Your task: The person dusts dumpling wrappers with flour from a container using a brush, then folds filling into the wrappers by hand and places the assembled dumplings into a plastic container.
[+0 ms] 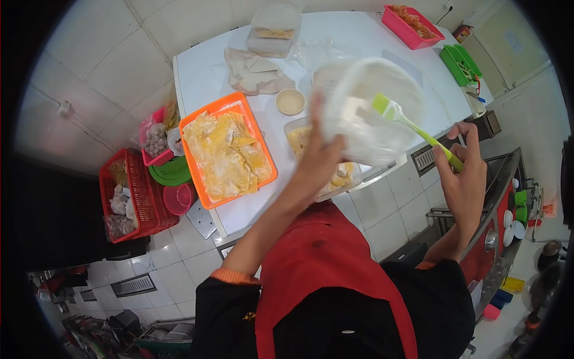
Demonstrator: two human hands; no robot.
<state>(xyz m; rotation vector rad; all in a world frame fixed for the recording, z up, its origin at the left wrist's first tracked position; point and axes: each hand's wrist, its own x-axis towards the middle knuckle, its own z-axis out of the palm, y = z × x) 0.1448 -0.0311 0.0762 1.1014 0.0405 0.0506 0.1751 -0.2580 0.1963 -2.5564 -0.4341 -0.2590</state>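
My left hand (323, 152) is closed on the rim of a white plastic bowl (373, 134), blurred by motion and tipped on its side so its inside partly shows. Between the fingers of my right hand (463, 173) is the handle of a lime-green pastry brush (427, 136); its head overlaps the bowl in view, but whether they touch I cannot tell. Left of my left forearm lies an orange tray (272, 161) heaped with floury yellow dough sheets (227, 149). Behind the bowl and my left hand, a clear container (297, 124) with yellow pieces is partly hidden.
On the white table (206, 69) stand a small cream bowl (290, 102), a crumpled cloth (254, 72), a lidded plastic box (275, 30), a pink tray (412, 30) and a green basket (460, 63). Red crates (137, 197) sit at the left; a red-fronted counter (484, 239) is at the right.
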